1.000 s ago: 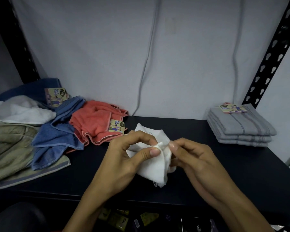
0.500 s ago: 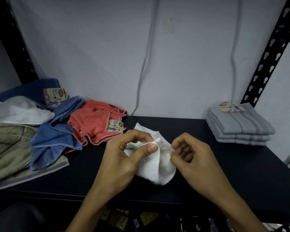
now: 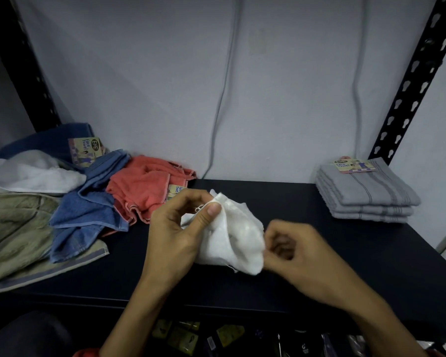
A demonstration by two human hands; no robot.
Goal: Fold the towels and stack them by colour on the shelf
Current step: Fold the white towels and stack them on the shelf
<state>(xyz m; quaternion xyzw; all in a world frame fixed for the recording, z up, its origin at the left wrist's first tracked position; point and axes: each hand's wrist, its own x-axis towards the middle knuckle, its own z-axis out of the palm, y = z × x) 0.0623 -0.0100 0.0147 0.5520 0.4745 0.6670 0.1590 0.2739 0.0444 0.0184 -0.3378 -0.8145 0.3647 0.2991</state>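
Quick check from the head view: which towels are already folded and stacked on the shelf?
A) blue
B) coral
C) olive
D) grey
D: the grey towels sit in a neat folded stack at the right of the shelf, while the other colours lie crumpled in a heap at the left.

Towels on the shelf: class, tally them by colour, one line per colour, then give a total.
Grey towels, folded stack: 3
White towels: 2
Blue towels: 2
Coral towel: 1
Olive towel: 1
Total: 9, though the loose heap may hide more.
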